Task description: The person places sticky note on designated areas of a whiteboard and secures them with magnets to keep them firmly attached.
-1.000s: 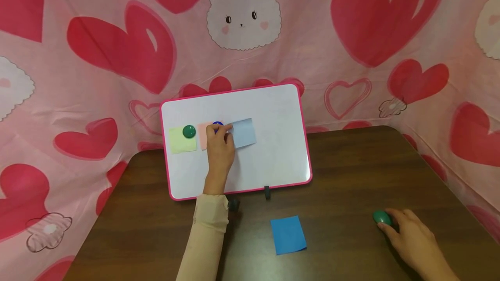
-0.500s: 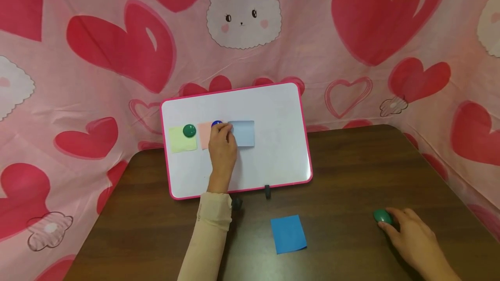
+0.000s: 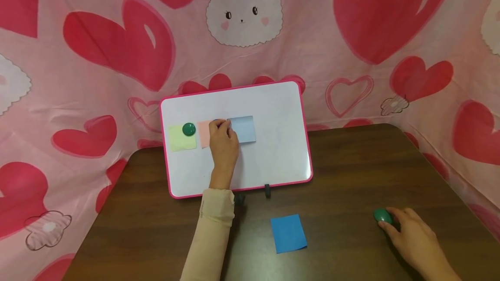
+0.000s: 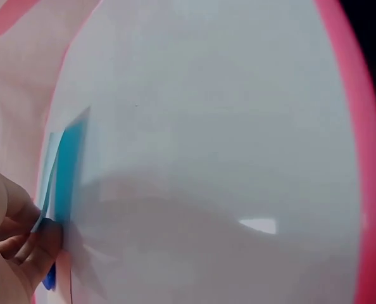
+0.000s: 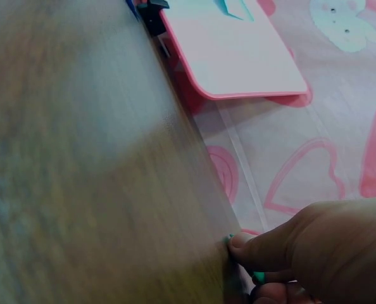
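In the head view my left hand (image 3: 224, 146) is up at the whiteboard (image 3: 273, 155). Its thumb and fingers pinch the left edge of a light blue sticky note (image 3: 244, 130), which stands off the board along that side in the left wrist view. Just left of it, a pink sticky note (image 3: 204, 134) is partly covered by the hand. A blue magnet (image 4: 49, 280) on it is mostly hidden behind the fingers. Further left, a green magnet (image 3: 189, 129) overlaps a yellow-green sticky note (image 3: 181, 140). My right hand (image 3: 415, 237) pinches another green magnet (image 3: 382, 216) at the tabletop.
A bright blue sticky note (image 3: 288, 233) lies on the brown table (image 3: 343, 168) in front of the board. Black clips (image 3: 267, 191) stand at the board's lower edge. Behind hangs a pink cloth (image 3: 304, 47) with hearts and rabbits.
My left hand has shifted slightly to the right along the board with the light blue note, whose tilt has changed a little. The right hand stays where it was with its green magnet.
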Demonstrator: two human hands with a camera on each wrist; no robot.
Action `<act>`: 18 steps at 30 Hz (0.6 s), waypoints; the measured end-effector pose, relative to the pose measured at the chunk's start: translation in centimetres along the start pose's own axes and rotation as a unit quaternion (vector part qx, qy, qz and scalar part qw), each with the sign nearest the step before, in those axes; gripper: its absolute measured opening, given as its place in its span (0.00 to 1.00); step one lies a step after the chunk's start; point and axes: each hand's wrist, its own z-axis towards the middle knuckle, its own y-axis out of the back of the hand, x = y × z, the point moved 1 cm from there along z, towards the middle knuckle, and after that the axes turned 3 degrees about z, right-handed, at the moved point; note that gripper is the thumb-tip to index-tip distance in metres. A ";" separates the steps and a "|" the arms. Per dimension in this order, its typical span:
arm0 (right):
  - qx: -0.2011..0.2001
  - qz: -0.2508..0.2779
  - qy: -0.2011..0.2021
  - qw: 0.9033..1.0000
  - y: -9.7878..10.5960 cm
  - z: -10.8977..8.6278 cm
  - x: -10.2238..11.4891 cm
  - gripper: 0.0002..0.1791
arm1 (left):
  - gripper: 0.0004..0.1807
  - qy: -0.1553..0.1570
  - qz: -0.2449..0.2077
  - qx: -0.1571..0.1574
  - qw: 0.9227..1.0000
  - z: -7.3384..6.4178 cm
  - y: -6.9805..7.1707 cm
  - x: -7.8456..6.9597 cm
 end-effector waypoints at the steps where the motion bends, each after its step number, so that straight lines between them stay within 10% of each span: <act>1: 0.001 0.000 -0.001 1.000 0.0 0.0 0.0 0.25 | 0.14 0.005 0.003 0.004 1.000 0.1 0.0 0.0; 18: 0.005 0.000 -0.005 1.000 0.1 0.0 0.1 0.25 | 0.16 0.036 0.013 0.013 0.999 0.7 -0.1 -0.3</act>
